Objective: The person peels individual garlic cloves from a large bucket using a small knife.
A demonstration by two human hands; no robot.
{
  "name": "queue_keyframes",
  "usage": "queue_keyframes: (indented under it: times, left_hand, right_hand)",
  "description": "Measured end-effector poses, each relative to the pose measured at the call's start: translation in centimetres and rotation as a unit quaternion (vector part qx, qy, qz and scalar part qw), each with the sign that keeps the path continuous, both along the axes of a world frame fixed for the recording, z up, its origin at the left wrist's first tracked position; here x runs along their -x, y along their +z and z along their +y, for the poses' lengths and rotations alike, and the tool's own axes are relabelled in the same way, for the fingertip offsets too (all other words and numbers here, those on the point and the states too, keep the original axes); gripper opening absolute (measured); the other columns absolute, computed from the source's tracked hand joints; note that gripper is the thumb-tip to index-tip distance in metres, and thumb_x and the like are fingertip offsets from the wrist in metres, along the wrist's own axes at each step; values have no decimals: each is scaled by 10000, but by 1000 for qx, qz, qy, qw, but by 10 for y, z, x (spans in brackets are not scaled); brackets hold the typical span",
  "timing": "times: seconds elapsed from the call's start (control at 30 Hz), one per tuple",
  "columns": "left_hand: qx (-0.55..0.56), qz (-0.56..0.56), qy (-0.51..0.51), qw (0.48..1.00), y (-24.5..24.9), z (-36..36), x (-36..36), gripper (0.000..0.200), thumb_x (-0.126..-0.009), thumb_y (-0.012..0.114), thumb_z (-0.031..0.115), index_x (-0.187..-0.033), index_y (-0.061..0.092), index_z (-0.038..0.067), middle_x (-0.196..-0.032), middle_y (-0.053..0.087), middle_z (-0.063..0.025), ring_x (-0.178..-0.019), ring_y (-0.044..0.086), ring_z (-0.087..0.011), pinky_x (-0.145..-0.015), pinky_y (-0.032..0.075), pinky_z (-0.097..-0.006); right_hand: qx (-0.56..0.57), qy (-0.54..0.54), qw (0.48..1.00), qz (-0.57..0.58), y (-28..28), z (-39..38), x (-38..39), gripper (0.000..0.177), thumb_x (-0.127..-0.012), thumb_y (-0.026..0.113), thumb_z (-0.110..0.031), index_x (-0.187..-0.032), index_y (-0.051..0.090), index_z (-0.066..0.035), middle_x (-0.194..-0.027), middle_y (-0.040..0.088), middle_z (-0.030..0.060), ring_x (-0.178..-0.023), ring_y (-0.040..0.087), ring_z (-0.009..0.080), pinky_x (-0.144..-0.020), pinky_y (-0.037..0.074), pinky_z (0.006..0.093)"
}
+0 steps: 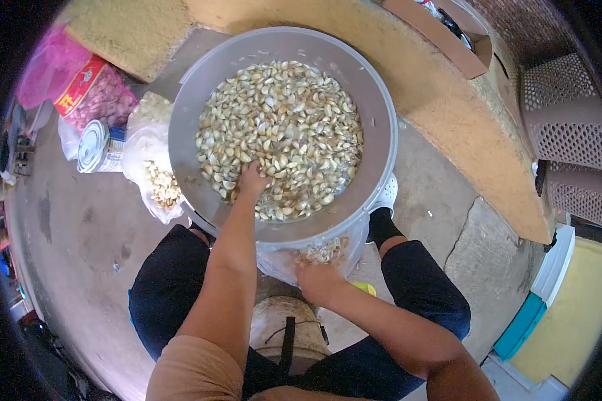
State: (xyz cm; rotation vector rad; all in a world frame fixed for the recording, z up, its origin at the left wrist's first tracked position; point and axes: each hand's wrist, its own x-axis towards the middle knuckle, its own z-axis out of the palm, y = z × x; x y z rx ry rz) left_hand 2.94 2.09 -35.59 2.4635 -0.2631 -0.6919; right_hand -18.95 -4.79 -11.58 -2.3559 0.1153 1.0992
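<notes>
Grey basin (374,100) sits on stained concrete floor (80,227) beside ochre kerb (441,100).

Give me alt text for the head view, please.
Seen from above, a seated person's left hand reaches into a large grey bowl of garlic cloves, while the right hand is at a clear bag of cloves under its rim. A tin can sits to its left.

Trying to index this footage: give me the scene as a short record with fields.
left hand: fingers down among the garlic cloves
container: grey basin, cloves covering its bottom
right hand: at a clear bag of cloves under the basin's near rim
beside basin: tin can, pink net sack
grip: unclear for both hands
</notes>
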Motion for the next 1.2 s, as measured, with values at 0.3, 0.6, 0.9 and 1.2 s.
queue_keyframes:
  times: [0.3, 0.6, 0.9, 1.2]
  left_hand:
    - [170, 225, 181, 942, 13, 6, -4, 278, -680, 612, 172, -904, 527, 31, -801, 562, -90, -679, 561, -240, -585, 473, -347]
    - [475, 473, 238, 703, 114, 5, 2, 157, -751, 472, 252, -827, 504, 118, -823, 574, -82, -721, 559, -193, -552, 425, -309]
    - [529, 462, 82, 707, 263, -17, -6, 224, -705, 417, 208, -891, 487, 104, -875, 576, -88, -728, 548, -208, -518, 414, -303]
    - [385, 391, -47, 835, 365, -5, 5, 382, -699, 411, 123, -1073, 456, 61, -869, 553, -92, -720, 557, -176, -491, 418, -278]
  right_hand:
    - [-29, -13, 999, -24, 6, -3, -8, 215, -699, 480, -103, -877, 542, 1, -778, 598, 203, -744, 596, 335, -653, 476, 428]
    - [-33, -174, 979, -98, 43, -42, -51, 316, -674, 552, -183, -904, 528, 33, -810, 582, 235, -797, 572, 366, -708, 455, 411]
    - [-50, -351, 903, -242, 94, -84, -93, 319, -676, 570, -203, -898, 548, 26, -806, 587, 204, -769, 579, 307, -675, 447, 353]
    - [-228, -378, 824, -355, 128, -84, -111, 315, -689, 641, -228, -914, 607, -11, -750, 578, 62, -696, 528, 134, -635, 417, 258]
